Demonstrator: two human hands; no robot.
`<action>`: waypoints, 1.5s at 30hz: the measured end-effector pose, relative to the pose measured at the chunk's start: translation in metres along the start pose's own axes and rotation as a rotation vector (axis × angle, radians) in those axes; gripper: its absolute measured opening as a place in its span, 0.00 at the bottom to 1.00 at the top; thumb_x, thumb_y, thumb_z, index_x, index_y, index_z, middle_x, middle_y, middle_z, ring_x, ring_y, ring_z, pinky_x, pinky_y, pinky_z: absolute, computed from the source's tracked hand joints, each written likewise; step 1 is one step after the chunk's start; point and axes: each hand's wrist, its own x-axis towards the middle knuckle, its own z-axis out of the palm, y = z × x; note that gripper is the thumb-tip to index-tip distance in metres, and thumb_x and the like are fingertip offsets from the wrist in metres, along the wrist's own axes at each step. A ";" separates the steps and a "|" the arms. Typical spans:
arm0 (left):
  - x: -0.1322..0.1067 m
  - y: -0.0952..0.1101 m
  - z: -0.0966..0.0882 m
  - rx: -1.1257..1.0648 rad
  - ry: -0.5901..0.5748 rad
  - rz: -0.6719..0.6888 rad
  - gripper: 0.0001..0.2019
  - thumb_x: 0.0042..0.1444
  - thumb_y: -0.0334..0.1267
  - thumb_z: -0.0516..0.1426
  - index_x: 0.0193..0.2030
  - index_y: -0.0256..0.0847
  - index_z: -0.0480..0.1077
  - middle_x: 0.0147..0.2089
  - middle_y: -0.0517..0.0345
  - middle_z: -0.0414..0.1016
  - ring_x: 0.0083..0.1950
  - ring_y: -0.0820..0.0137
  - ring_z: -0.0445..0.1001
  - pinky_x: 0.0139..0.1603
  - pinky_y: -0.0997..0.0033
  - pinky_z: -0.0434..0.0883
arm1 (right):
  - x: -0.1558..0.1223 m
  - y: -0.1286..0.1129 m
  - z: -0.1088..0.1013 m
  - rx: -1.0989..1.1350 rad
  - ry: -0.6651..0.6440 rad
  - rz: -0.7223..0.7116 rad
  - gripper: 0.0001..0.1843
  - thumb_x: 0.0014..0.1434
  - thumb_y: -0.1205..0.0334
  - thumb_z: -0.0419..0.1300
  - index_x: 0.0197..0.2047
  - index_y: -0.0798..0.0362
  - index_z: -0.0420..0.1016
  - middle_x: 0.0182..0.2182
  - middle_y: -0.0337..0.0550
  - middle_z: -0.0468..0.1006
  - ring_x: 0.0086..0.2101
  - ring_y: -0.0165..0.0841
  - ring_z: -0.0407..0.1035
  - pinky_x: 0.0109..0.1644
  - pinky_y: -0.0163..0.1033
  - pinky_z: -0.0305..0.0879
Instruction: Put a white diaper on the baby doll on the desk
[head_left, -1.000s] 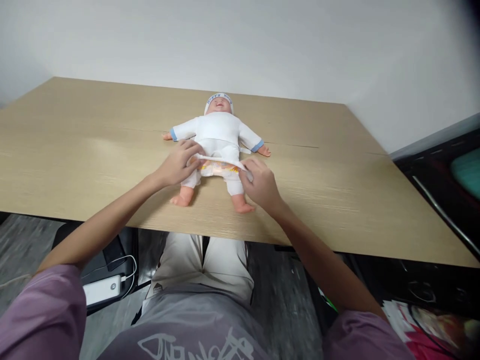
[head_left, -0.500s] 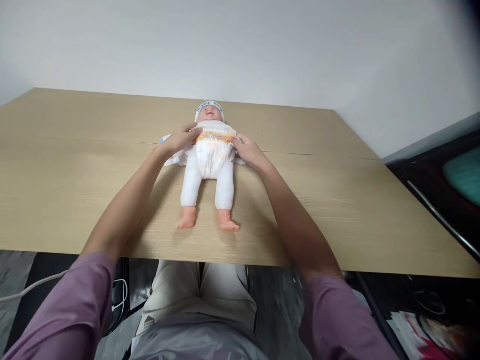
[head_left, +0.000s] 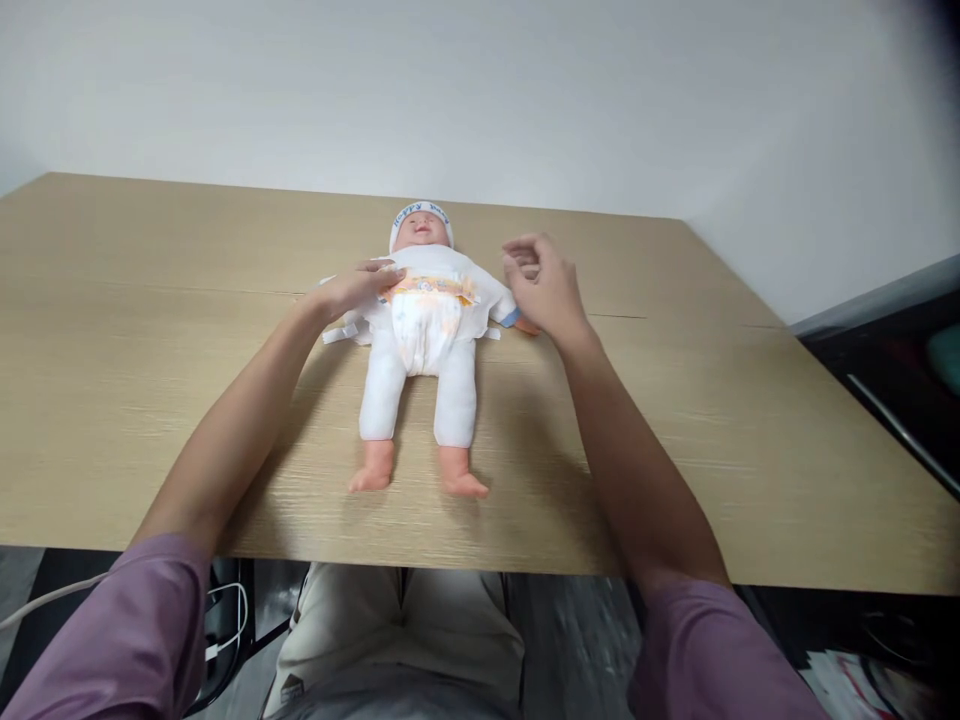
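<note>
A doll [head_left: 417, 385] lies on its back at mid-desk [head_left: 150, 330], head toward 12 o'clock and feet toward 6. The left hand [head_left: 358, 288] rests flat and narrow on its chest, from 9 o'clock. The right hand [head_left: 546, 288] hangs loosely curled and empty at the doll's 3 o'clock, just beside its sleeve. A diaper [head_left: 424, 318] wraps the doll's hips.
</note>
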 end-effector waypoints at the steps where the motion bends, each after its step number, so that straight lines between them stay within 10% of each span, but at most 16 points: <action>1: 0.000 0.001 0.000 -0.052 -0.023 -0.038 0.34 0.63 0.74 0.67 0.51 0.41 0.82 0.51 0.47 0.88 0.50 0.55 0.85 0.50 0.53 0.79 | -0.004 -0.006 0.007 0.020 -0.025 -0.068 0.28 0.77 0.33 0.62 0.65 0.45 0.81 0.63 0.56 0.84 0.59 0.49 0.80 0.72 0.61 0.78; 8: -0.002 0.001 0.000 -0.263 -0.113 -0.111 0.29 0.58 0.67 0.73 0.48 0.42 0.83 0.54 0.41 0.89 0.58 0.49 0.87 0.60 0.49 0.82 | -0.041 -0.027 0.070 0.156 -0.294 -0.294 0.39 0.83 0.30 0.45 0.83 0.44 0.68 0.84 0.50 0.66 0.84 0.46 0.54 0.91 0.63 0.46; 16: -0.015 0.010 -0.004 -0.286 -0.264 -0.134 0.34 0.53 0.74 0.75 0.48 0.42 0.87 0.55 0.40 0.91 0.58 0.48 0.88 0.59 0.50 0.84 | -0.061 -0.031 0.068 0.146 -0.259 -0.292 0.41 0.83 0.30 0.43 0.84 0.44 0.67 0.83 0.50 0.67 0.84 0.46 0.54 0.90 0.62 0.47; 23: -0.014 0.011 -0.010 -0.137 -0.181 -0.127 0.32 0.58 0.75 0.71 0.41 0.45 0.85 0.44 0.46 0.89 0.49 0.50 0.87 0.51 0.50 0.82 | -0.091 -0.014 0.029 -0.138 -0.002 -0.145 0.26 0.81 0.43 0.53 0.66 0.50 0.81 0.60 0.59 0.87 0.58 0.50 0.81 0.71 0.60 0.75; 27: -0.018 0.026 -0.009 0.174 -0.014 -0.109 0.26 0.66 0.69 0.67 0.38 0.46 0.78 0.37 0.51 0.83 0.43 0.54 0.82 0.51 0.49 0.78 | -0.112 0.010 0.005 -0.250 -0.004 0.005 0.20 0.75 0.43 0.60 0.55 0.50 0.83 0.41 0.50 0.87 0.40 0.46 0.80 0.54 0.53 0.78; 32: -0.027 0.059 0.024 0.560 0.308 0.198 0.15 0.78 0.52 0.58 0.55 0.43 0.76 0.61 0.39 0.83 0.64 0.46 0.76 0.72 0.36 0.70 | -0.111 0.015 0.008 -0.291 -0.007 0.168 0.17 0.71 0.42 0.67 0.47 0.47 0.82 0.33 0.43 0.84 0.38 0.45 0.78 0.50 0.49 0.75; 37: -0.028 0.083 0.073 0.610 0.101 0.452 0.17 0.77 0.52 0.58 0.58 0.44 0.80 0.68 0.44 0.80 0.73 0.45 0.72 0.78 0.39 0.65 | -0.101 0.008 0.019 -0.293 -0.044 0.250 0.12 0.67 0.49 0.72 0.41 0.45 0.77 0.29 0.40 0.81 0.40 0.46 0.78 0.53 0.50 0.74; 45: -0.024 0.068 0.097 0.735 0.048 0.345 0.21 0.67 0.56 0.68 0.59 0.47 0.85 0.77 0.45 0.78 0.79 0.40 0.68 0.81 0.34 0.61 | -0.096 0.009 0.016 -0.220 -0.144 0.360 0.18 0.63 0.46 0.74 0.34 0.45 0.72 0.28 0.38 0.80 0.34 0.42 0.75 0.46 0.47 0.70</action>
